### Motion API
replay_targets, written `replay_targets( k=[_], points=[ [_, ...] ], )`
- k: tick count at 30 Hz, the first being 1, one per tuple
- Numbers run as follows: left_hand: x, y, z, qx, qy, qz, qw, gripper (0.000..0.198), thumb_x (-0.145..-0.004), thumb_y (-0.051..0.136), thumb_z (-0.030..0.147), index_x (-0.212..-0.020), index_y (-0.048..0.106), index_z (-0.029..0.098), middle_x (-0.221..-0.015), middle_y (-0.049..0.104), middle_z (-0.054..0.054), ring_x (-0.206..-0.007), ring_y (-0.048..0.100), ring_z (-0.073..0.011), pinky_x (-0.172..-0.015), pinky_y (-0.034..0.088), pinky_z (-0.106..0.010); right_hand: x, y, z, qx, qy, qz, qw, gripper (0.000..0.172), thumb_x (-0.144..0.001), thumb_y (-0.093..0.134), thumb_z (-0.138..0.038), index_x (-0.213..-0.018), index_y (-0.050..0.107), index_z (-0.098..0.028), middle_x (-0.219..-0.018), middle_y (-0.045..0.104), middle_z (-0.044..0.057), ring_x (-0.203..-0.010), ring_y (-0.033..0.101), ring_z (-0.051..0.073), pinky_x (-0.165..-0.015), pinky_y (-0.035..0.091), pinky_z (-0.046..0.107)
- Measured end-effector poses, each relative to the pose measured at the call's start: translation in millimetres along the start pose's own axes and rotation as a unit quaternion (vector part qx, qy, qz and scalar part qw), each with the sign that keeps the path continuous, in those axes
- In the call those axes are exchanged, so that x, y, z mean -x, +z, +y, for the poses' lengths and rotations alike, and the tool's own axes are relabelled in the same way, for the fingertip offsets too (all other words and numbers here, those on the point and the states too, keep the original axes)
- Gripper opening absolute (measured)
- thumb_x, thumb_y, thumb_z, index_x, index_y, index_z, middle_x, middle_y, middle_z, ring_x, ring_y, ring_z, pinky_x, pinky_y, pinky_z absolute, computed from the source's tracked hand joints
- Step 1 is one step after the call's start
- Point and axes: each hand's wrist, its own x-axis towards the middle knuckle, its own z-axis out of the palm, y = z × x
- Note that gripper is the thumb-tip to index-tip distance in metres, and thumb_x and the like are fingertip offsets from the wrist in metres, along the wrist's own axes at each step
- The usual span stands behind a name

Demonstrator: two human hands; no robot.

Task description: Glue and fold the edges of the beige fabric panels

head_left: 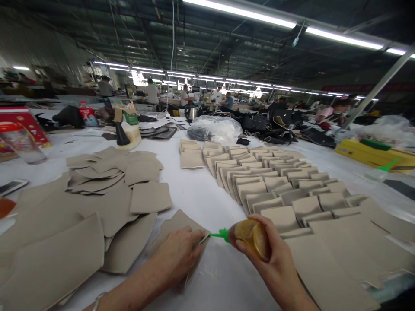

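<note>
My right hand (270, 255) is wrapped around a squeeze bottle (248, 237) with amber liquid in it and a thin green nozzle (221, 234). The bottle lies nearly level, its nozzle tip at the right corner of a grey-beige leather-like piece (177, 220). Curled fingers of my left hand (181, 250) grip that piece near the same corner, where one layer seems folded over another. Part of the piece is hidden beneath the hand. To its left lies a loose pile of similar flat pieces (119, 207).
Overlapping rows of folded pieces (246, 188) spread across the right side, with larger flat panels (353, 246) nearer me. A yellow box (376, 154) stands far right. A plastic bag (215, 128) and a kettle (192, 112) sit behind. At left are a clear cup (24, 144) and a phone (12, 187).
</note>
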Motion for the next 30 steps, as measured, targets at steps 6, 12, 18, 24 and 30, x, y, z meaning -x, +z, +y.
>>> replay_targets(
  k=[6, 12, 18, 24, 30],
  points=[
    [-0.8, 3.0, -1.8, -0.014, 0.002, 0.001, 1.000, 0.033, -0.091, 0.034, 0.030, -0.112, 0.059, 0.034, -0.084, 0.061, -0.003, -0.077, 0.062, -0.0205, -0.068, 0.042, -0.029, 0.6, -1.1, -0.3, -0.019, 0.019, -0.018, 0.999, 0.044, -0.077, 0.068, -0.045, -0.113, 0.048, -0.027, -0.092, 0.063, 0.000, -0.077, 0.062, 0.022, -0.070, 0.051, 0.031],
    [1.3, 5.9, -3.0, -0.031, 0.006, -0.002, 0.999, 0.036, -0.092, 0.029, 0.029, -0.118, 0.054, 0.036, -0.085, 0.060, -0.003, -0.075, 0.063, -0.0214, -0.066, 0.042, -0.030, 0.2, 0.2, 2.8, -0.037, 0.035, -0.002, 0.999, 0.045, -0.077, 0.068, -0.045, -0.113, 0.047, -0.027, -0.088, 0.063, -0.001, -0.077, 0.061, 0.021, -0.070, 0.050, 0.032],
    [3.8, 5.8, -1.2, -0.041, 0.008, -0.008, 0.999, 0.039, -0.093, 0.026, 0.028, -0.123, 0.050, 0.035, -0.088, 0.059, -0.005, -0.076, 0.063, -0.0220, -0.067, 0.042, -0.031, 0.2, -1.3, 3.3, -0.070, 0.071, -0.024, 0.995, 0.047, -0.076, 0.069, -0.046, -0.112, 0.047, -0.025, -0.090, 0.063, 0.001, -0.081, 0.061, 0.023, -0.069, 0.050, 0.030],
    [8.2, 6.0, -1.3, -0.031, 0.003, -0.014, 0.999, 0.041, -0.093, 0.025, 0.027, -0.128, 0.046, 0.033, -0.091, 0.058, -0.006, -0.077, 0.063, -0.0221, -0.066, 0.042, -0.031, 2.4, -2.4, 4.7, -0.078, 0.073, -0.070, 0.992, 0.045, -0.077, 0.068, -0.045, -0.112, 0.049, -0.024, -0.096, 0.063, 0.002, -0.086, 0.061, 0.024, -0.075, 0.051, 0.032],
    [9.4, 5.3, -2.8, -0.026, 0.013, -0.013, 0.999, 0.042, -0.093, 0.025, 0.027, -0.131, 0.043, 0.033, -0.092, 0.058, -0.005, -0.080, 0.063, -0.0224, -0.068, 0.042, -0.031, 6.9, -0.8, 6.0, -0.085, 0.087, -0.045, 0.992, 0.045, -0.077, 0.067, -0.046, -0.113, 0.048, -0.025, -0.093, 0.062, 0.002, -0.085, 0.060, 0.024, -0.073, 0.050, 0.030]
  ],
)
